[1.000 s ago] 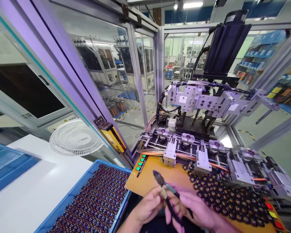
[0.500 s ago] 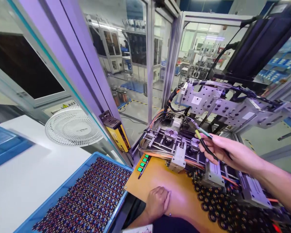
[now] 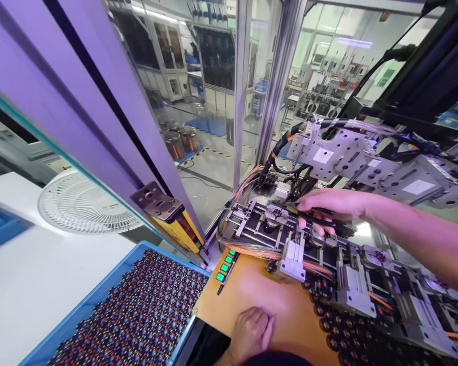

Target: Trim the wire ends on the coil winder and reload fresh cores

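R hand point(image 3: 330, 206): reached out over the winding machine's fixture row, fingers curled round small cutters point(image 3: 316, 216); grip closed on handles, only dark handles + a bit of green show under the palm.
Cutters axis: lie roughly left-right across the view, tip end toward the leftmost round fixture point(image 3: 275, 214); tip itself hidden/blurred, can't tell if it touches.
Dir. from hand: that fixture sits just left of the knuckles, near; next fixture point(image 3: 325, 239) is just under the fingers.
L hand point(image 3: 252, 333): loose fist resting on orange worktop point(image 3: 252, 284), holds nothing visible; well apart from fixtures.
Nearer hand: R by far — already over the row; L stays low at front edge.
Above R hand: perforated metal head point(image 3: 339, 155) w/ cables, close over the wrist.
Front: green buttons point(image 3: 224, 267) at worktop's left edge; dark wound cores point(image 3: 339, 330) loose on worktop right of L hand.
Left: blue tray point(image 3: 110, 300) full of same cores; white fan point(image 3: 84, 201) behind it; yellow sensor bar point(image 3: 171, 223) on door frame.
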{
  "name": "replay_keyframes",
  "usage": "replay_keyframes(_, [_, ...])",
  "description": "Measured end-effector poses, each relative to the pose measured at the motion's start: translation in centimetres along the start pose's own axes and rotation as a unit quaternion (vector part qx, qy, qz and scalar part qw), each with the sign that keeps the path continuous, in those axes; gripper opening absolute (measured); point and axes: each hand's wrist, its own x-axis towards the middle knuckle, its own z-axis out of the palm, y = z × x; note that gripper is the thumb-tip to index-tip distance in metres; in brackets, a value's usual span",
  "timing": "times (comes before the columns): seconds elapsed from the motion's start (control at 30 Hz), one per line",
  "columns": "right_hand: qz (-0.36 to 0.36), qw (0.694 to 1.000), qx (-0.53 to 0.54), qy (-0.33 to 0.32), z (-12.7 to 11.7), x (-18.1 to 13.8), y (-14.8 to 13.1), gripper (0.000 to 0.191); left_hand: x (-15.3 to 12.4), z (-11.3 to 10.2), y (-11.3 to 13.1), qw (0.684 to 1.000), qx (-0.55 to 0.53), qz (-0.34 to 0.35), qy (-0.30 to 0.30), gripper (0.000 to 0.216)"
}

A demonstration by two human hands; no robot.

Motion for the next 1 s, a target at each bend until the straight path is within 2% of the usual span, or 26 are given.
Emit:
replay_keyframes(0.17, [0.075, 0.996, -0.030, 0.040, 0.6, 2.3, -1.6, 0.010, 0.2, -0.3, 0.0, 1.000, -0.021, -0.003, 0.000, 0.020])
replay_keyframes(0.27, [0.098, 0.993, -0.048, 0.052, 0.9, 3.2, -1.6, 0.014, 0.1, -0.2, 0.0, 0.999, -0.032, -0.003, -0.001, 0.018])
replay_keyframes(0.4, [0.120, 0.991, -0.051, 0.036, 1.1, 3.2, -1.5, 0.023, 0.1, -0.1, 0.0, 0.999, -0.045, -0.001, -0.004, 0.016])
replay_keyframes(0.8, [0.116, 0.991, -0.066, 0.018, 1.0, 3.3, -1.2, 0.025, 0.3, -0.4, 0.1, 0.998, -0.056, -0.011, -0.008, 0.016])
replay_keyframes(1.0, [0.104, 0.992, -0.065, 0.021, 1.0, 3.5, -1.1, 0.020, 0.3, -0.4, 0.2, 0.998, -0.063, -0.019, -0.011, 0.016])
